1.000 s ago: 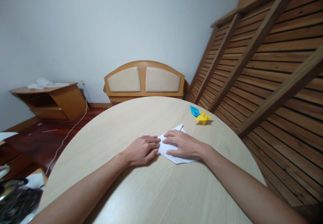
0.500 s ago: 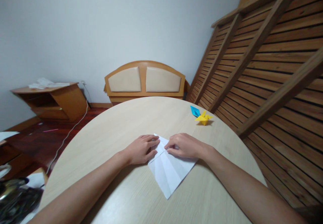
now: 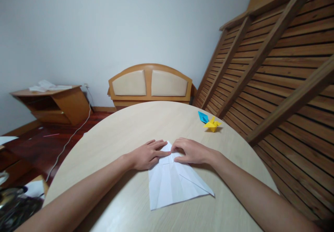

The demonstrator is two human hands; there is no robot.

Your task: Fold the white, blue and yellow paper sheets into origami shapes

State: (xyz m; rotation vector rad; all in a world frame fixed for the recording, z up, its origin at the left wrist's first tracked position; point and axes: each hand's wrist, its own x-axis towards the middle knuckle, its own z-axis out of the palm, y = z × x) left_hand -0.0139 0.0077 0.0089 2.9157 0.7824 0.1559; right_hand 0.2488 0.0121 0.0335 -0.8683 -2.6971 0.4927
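At lower centre, the left hand [image 3: 146,156] lies flat on the white paper [image 3: 169,186], creased, narrowed at its top, the broad lower part seemingly only partly folded; the right hand [image 3: 192,151] curls there, whether pinching I cannot tell.

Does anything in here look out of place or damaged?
On the dark red floor at left, a thin pink item lies loose and a white cord trails across, which looks untidy. The white paper is creased, but that looks like folding, not damage.
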